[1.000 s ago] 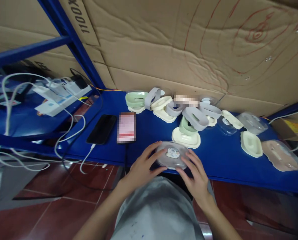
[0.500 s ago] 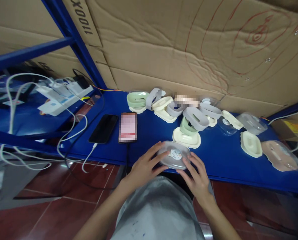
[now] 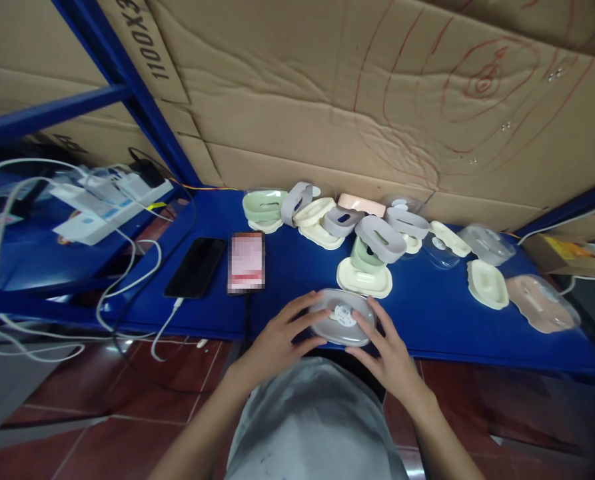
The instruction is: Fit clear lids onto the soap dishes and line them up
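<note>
A grey soap dish [image 3: 322,327] with a clear lid and a round white label [image 3: 345,315] sits at the front edge of the blue table. My left hand [image 3: 282,337] grips its left side, fingers spread across the lid and thumb at the near edge. From the right, my right hand [image 3: 384,347] grips it too, one fingertip by the label and the thumb along the near rim. Just behind it lies a cream soap dish tray [image 3: 377,285], with a green holder [image 3: 366,259] and a grey holder [image 3: 384,238] leaning above.
More soap dish parts in green, grey, cream and pink line the cardboard wall [image 3: 287,87]. A covered pink dish [image 3: 542,303] lies far right. To the left are a black phone [image 3: 196,267], a lit phone [image 3: 247,263], white cables and a power strip [image 3: 112,210].
The view has shifted slightly, moving the scene to the left. A right-hand finger has slid closer to the label; both hands stay on the grey soap dish.
</note>
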`<action>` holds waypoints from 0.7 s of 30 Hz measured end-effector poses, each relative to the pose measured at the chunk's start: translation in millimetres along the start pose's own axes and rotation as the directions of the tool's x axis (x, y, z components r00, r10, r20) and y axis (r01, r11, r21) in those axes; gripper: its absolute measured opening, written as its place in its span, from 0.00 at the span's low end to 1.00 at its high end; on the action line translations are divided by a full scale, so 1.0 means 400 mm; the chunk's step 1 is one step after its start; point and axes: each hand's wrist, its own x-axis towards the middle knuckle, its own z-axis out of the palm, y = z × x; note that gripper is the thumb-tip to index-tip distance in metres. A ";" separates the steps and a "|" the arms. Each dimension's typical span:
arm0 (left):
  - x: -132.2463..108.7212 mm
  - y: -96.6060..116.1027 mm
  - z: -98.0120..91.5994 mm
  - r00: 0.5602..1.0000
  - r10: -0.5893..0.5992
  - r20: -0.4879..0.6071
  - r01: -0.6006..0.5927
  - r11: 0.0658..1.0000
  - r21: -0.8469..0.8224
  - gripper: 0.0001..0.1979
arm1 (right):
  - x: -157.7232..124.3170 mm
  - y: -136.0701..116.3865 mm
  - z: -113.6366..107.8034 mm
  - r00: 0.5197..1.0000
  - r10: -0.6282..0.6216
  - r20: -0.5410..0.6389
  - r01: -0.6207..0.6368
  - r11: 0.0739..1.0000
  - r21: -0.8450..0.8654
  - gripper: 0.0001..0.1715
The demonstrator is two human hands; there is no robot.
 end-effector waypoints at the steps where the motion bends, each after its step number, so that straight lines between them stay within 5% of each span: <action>1: -0.001 0.000 0.000 1.000 0.000 -0.005 0.000 1.000 -0.002 0.25 | -0.001 0.000 0.001 1.000 -0.014 -0.001 0.014 1.000 -0.011 0.44; 8: -0.003 0.000 0.001 1.000 0.000 -0.022 0.000 1.000 -0.016 0.29 | 0.001 0.001 0.002 0.996 -0.085 -0.007 0.084 0.995 -0.051 0.46; 21: 0.001 0.005 -0.002 0.996 -0.085 -0.003 0.084 0.994 -0.065 0.27 | 0.002 -0.011 0.005 0.999 -0.022 0.038 0.023 1.000 -0.010 0.43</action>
